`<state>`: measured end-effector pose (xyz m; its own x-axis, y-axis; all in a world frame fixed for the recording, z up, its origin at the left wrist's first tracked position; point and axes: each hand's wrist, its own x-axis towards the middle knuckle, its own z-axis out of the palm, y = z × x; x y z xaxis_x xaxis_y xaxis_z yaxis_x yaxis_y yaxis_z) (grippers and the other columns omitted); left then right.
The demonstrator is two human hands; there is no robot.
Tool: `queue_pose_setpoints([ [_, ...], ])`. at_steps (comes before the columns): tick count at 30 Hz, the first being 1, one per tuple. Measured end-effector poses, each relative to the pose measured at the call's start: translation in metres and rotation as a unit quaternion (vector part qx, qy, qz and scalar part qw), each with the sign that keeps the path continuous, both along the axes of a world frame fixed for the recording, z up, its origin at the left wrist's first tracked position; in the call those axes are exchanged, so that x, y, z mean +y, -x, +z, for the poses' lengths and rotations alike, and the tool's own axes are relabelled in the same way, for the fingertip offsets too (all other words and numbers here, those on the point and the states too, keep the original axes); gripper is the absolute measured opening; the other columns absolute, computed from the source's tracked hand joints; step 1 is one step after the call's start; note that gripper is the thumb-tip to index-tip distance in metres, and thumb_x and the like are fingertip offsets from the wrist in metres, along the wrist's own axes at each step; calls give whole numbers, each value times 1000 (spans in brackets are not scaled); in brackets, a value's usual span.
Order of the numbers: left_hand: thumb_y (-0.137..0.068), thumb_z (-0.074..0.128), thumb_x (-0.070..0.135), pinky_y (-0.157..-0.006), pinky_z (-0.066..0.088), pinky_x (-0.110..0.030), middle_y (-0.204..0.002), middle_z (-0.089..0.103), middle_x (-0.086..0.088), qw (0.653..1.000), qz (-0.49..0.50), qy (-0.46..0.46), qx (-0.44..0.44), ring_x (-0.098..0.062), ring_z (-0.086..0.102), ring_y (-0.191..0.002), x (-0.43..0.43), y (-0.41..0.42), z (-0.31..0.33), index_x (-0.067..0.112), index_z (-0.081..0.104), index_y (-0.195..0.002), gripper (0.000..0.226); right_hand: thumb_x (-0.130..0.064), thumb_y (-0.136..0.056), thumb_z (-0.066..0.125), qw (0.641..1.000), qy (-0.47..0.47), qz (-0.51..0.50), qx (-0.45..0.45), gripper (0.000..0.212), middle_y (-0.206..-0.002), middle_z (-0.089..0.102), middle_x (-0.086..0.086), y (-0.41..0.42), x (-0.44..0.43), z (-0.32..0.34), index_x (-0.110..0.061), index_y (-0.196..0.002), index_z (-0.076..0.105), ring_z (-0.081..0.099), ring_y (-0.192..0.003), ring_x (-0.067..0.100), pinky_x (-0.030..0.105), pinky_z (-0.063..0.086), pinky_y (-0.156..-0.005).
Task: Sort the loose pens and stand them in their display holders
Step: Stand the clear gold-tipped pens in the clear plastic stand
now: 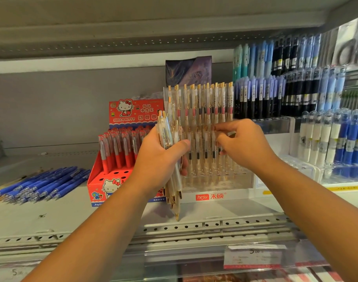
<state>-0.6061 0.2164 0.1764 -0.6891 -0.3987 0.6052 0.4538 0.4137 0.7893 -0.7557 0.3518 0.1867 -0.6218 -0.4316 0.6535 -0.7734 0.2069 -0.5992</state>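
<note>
While the left hand grips a bunch of gold pens in the middle of the frame, the right hand pinches the top of one pen standing in the clear holder, just right of the bunch. I think this pen should go straight down into its own hole, slowly, with the bunch held tight so none slip

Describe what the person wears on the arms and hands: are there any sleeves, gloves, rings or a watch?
Nothing worn is visible. The left hand and right hand are bare, without gloves, and no ring shows on the fingers in view. The left forearm and right forearm are uncovered to the picture's edge: no sleeve, watch or bracelet appears.
</note>
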Motion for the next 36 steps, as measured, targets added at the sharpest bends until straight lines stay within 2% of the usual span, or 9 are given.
queue_pose_setpoints([
  [3, -79, 69, 29, -73, 52, -51, -84, 68, 7, 1000, -3, -4, -4, -22, 62, -75, 1, -1, 0, 39, 65, -96, 20, -15, -96, 56, 1000, -8, 1, 1, 30, -102, 69, -10, -1, 0, 0, -21, -123, 68, 65, -70, 1, 14, 54, -59],
  [7, -80, 69, 29, -74, 52, -49, -90, 70, 3, 1000, -9, -2, -13, -21, 63, -77, 1, -2, 0, 35, 63, -102, 24, -17, -95, 57, 1000, -11, -19, 22, 31, -113, 69, -7, -2, 1, 1, -23, -124, 67, 60, -73, -1, 5, 43, -58],
  [12, -88, 67, 17, -55, 51, -36, -85, 71, -3, 999, -33, -10, -12, -19, 64, -66, 3, -2, -1, 30, 61, -105, 22, -20, -91, 61, 993, 11, -43, 113, 34, -117, 59, -2, -16, 1, 3, -23, -124, 64, 53, -107, 15, 33, 48, -91],
  [15, -92, 65, 8, -51, 51, -34, -82, 69, -3, 998, -53, -16, -3, -18, 63, -61, 5, -3, -1, 24, 61, -112, 26, -16, -91, 64, 988, 53, 101, 103, 22, -103, 64, -9, -30, 2, 4, -23, -111, 70, 58, -96, 6, 23, 49, -82],
  [19, -93, 62, 1, -45, 51, -33, -76, 65, 2, 996, -81, -21, -3, -21, 59, -54, 8, -3, 0, 19, 58, -115, 28, -11, -90, 67, 967, 56, 247, 12, 18, -94, 71, -6, -41, -2, 4, -19, -106, 70, 66, -86, 4, 17, 52, -76],
  [24, -94, 59, -2, -45, 52, -33, -73, 67, -3, 994, -104, -26, -14, -25, 60, -53, 10, -4, 1, 15, 55, -113, 26, -10, -86, 72, 959, 81, 268, -52, 13, -90, 73, 4, -39, -6, 5, -13, -99, 71, 67, -79, 9, 17, 51, -67],
  [29, -93, 59, -3, -50, 58, -39, -76, 69, -4, 993, -108, -37, -25, -30, 66, -60, 11, -4, 1, 12, 55, -115, 27, -8, -85, 73, 955, 84, 272, -89, 11, -84, 72, 3, -37, -6, 6, -12, -94, 71, 65, -71, 5, 15, 50, -63],
  [33, -92, 61, -3, -55, 60, -49, -81, 73, -8, 993, -104, -54, -11, -31, 69, -64, 12, -5, 2, 17, 58, -103, 23, -6, -84, 73, 951, 114, 263, -115, 10, -89, 73, 12, -37, -4, 6, -13, -91, 71, 69, -76, 14, 22, 56, -66],
  [36, -92, 61, -3, -57, 60, -48, -89, 74, -9, 993, -89, -75, 3, -34, 71, -68, 10, -5, 2, 20, 57, -100, 24, -4, -85, 71, 942, 144, 271, -137, 11, -86, 73, 7, -37, -1, 7, -13, -90, 69, 71, -79, 17, 27, 59, -68],
])
